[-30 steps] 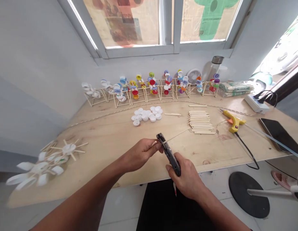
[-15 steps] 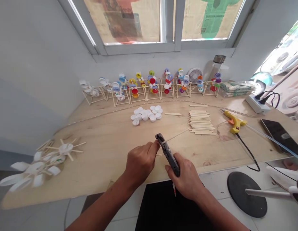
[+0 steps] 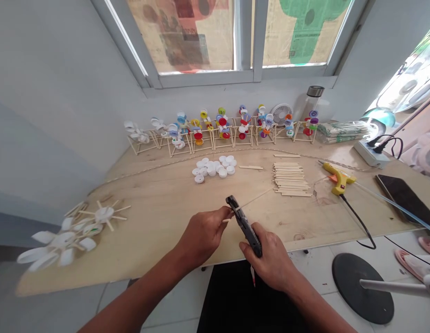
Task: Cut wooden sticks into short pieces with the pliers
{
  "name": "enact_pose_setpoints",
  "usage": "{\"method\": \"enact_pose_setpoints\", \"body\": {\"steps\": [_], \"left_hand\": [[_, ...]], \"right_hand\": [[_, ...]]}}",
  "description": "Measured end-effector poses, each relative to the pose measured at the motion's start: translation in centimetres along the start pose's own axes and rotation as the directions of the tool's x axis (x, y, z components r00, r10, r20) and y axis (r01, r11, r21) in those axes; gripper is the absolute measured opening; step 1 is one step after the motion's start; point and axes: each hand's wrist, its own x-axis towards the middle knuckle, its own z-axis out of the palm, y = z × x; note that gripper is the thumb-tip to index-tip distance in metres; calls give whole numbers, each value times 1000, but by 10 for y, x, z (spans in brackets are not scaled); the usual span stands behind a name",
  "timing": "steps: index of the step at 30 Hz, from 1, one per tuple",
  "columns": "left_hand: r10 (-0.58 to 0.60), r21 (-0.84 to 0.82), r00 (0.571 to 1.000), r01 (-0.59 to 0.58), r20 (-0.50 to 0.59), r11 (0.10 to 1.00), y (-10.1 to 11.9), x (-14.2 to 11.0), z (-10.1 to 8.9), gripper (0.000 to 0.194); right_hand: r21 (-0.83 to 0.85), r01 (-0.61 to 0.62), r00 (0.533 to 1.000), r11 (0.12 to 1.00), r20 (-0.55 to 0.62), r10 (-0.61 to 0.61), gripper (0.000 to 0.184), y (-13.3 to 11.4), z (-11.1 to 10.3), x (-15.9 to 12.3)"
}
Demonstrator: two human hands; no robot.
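Note:
My left hand (image 3: 204,233) is closed in a pinch on a thin wooden stick (image 3: 226,220), its short end poking out below the fingers. In my right hand (image 3: 272,254) is a dark pliers-like tool (image 3: 248,231), its head slanting up and left beside my left fingertips. A pale length of stick crosses the tool's head, and a thin line of it runs toward the stick pile. My fingers hide part of both. Just beyond lie a cluster of white bottle caps (image 3: 211,169) and a stack of cut wooden sticks (image 3: 291,179).
Several stick frames with coloured cap wheels (image 3: 222,129) line the wall. White wheel pieces (image 3: 64,240) lie at left. On the right are a yellow glue gun (image 3: 338,179) with its cord, a phone (image 3: 405,196) and a power strip (image 3: 371,154). A round black stand base (image 3: 362,286) is on the floor.
The camera view has shifted slightly, moving the left-side things rightward. My left hand has dropped slightly against the tool's head, and more pale stick shows across it. Both hands keep their hold.

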Motion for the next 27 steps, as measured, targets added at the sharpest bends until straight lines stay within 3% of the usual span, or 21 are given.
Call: {"method": "enact_pose_setpoints", "body": {"steps": [6, 11, 14, 17, 20, 22, 24, 27], "left_hand": [[3, -401, 984, 71, 181, 913, 5, 8, -14, 34], [32, -443, 959, 100, 281, 891, 4, 15, -24, 38], [33, -308, 973, 39, 227, 951, 6, 14, -21, 34], [18, -6, 998, -17, 53, 1000, 10, 8, -7, 26], [115, 390, 978, -39, -174, 920, 12, 1, 9, 23], [213, 552, 947, -48, -239, 832, 11, 0, 17, 22], [256, 593, 936, -66, -243, 803, 9, 1, 20, 21], [204, 472, 960, -92, -192, 877, 5, 2, 16, 22]], "right_hand": [[20, 17, 1000, 1000, 10, -17, 11, -1, -2, -3], [31, 14, 1000, 999, -1, -14, 9, 1, 0, -2], [43, 7, 999, 999, -46, -5, 11, 3, 3, 0], [47, -2, 996, 999, -84, 6, 13, 4, 6, 1], [46, -8, 995, 999, -96, 13, 15, 4, 7, 1], [50, -10, 996, 999, -92, 14, 15, 4, 7, 1], [52, -12, 997, 999, -79, 17, 14, 4, 6, 1], [61, -19, 999, 998, -49, 22, 12, 2, 2, 1]]}}
